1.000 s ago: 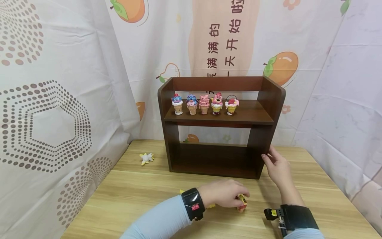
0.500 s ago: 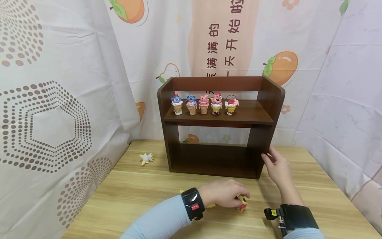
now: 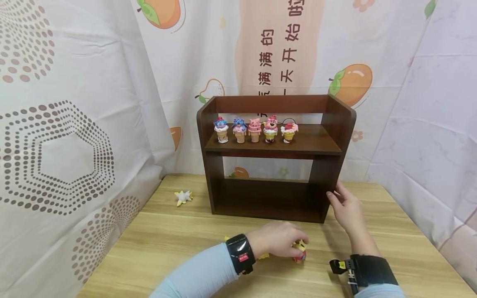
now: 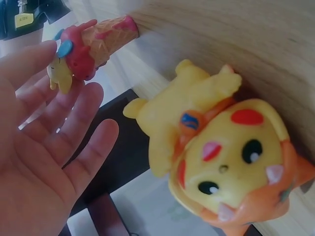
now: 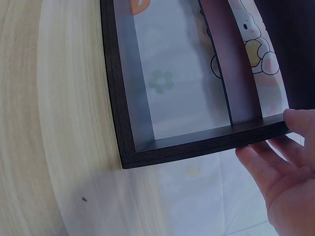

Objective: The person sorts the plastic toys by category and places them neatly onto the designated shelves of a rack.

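Ice-cream cone toy (image 3: 299, 251): on the desk (image 3: 167, 244) before the shelf (image 3: 275, 157), now upright where it lay tilted a second ago. Your left hand (image 3: 277, 240) rests fingertips on it, fingers relaxed and spread, no grip closed. Left wrist view alone shows a yellow figure (image 4: 216, 152) under the palm. Your right hand (image 3: 344, 207) steadies the shelf's side, fingers straight.

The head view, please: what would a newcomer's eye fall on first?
Probably the row of five small ice-cream-cone figurines on the upper board of the dark brown wooden shelf. Next, the left hand touching a cone figurine on the pale wooden table, beside a yellow cartoon toy.
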Available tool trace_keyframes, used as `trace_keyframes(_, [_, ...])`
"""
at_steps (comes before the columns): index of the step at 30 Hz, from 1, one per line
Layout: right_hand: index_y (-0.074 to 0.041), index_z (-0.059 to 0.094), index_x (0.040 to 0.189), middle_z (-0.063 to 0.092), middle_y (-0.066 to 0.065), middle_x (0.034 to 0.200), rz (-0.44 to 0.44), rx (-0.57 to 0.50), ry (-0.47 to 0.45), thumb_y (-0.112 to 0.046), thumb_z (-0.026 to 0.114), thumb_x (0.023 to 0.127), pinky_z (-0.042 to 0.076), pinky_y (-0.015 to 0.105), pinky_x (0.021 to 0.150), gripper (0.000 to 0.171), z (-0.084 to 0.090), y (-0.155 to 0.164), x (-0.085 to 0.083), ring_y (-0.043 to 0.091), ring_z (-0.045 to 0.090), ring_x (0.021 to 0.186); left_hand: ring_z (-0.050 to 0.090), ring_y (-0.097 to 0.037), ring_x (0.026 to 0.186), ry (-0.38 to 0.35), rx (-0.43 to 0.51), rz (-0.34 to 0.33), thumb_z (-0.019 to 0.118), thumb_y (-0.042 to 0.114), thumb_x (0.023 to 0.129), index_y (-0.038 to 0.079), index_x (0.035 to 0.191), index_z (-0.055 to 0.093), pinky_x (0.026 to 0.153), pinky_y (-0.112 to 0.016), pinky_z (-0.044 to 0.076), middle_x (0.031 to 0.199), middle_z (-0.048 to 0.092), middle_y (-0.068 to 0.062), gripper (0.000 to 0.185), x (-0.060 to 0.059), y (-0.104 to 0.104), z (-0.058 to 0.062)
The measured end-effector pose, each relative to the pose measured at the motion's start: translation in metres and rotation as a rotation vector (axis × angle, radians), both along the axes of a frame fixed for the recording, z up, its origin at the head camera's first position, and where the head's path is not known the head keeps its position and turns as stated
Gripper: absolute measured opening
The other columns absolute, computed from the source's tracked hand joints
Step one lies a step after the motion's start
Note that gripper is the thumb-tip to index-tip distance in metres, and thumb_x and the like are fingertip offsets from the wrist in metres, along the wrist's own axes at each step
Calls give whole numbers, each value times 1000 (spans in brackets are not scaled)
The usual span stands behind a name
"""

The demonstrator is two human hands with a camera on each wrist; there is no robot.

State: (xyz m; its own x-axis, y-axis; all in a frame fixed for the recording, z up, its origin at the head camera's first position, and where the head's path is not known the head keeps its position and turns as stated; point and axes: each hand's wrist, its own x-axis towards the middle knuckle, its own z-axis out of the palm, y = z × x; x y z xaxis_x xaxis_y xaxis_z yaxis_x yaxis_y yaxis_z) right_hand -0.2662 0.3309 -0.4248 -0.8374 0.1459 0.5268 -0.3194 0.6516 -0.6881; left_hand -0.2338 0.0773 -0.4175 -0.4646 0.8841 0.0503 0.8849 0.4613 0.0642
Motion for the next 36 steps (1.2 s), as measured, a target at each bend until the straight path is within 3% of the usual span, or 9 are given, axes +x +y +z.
trace_keyframes(10, [-15, 49, 153, 59, 23, 137, -8, 11, -6, -21, 59, 105, 38, 1, 75, 50, 0, 0, 0, 43, 63, 116, 51, 10, 90, -43, 11, -33, 74, 36, 94, 26, 119, 72, 78, -9, 41, 109, 64, 19, 26, -2, 0, -3])
trace_keyframes(19, [-14, 49, 152, 60, 24, 137, -8, 11, 9, -19, 60, 104, 39, 1, 75, 49, -1, 0, -1, 43, 63, 115, 50, 10, 87, -11, 28, -54, 74, 33, 95, 24, 112, 73, 77, -7, 41, 103, 64, 18, 19, 0, 0, -4])
trace_keyframes(27, [-16, 48, 154, 60, 24, 137, -19, 27, 3, -20, 60, 104, 37, 0, 75, 51, -2, 1, 0, 42, 64, 115, 50, 9, 86, -30, 34, -62, 74, 31, 95, 23, 109, 74, 76, -6, 40, 102, 63, 16, 17, -1, -1, -5])
trace_keyframes(36, [-12, 49, 152, 59, 25, 137, -17, 18, -1, -20, 59, 104, 37, 1, 75, 49, -2, 0, -1, 42, 63, 116, 52, 10, 87, -11, 140, -72, 72, 26, 96, 20, 110, 75, 76, -5, 41, 104, 64, 14, 16, -5, -6, 0])
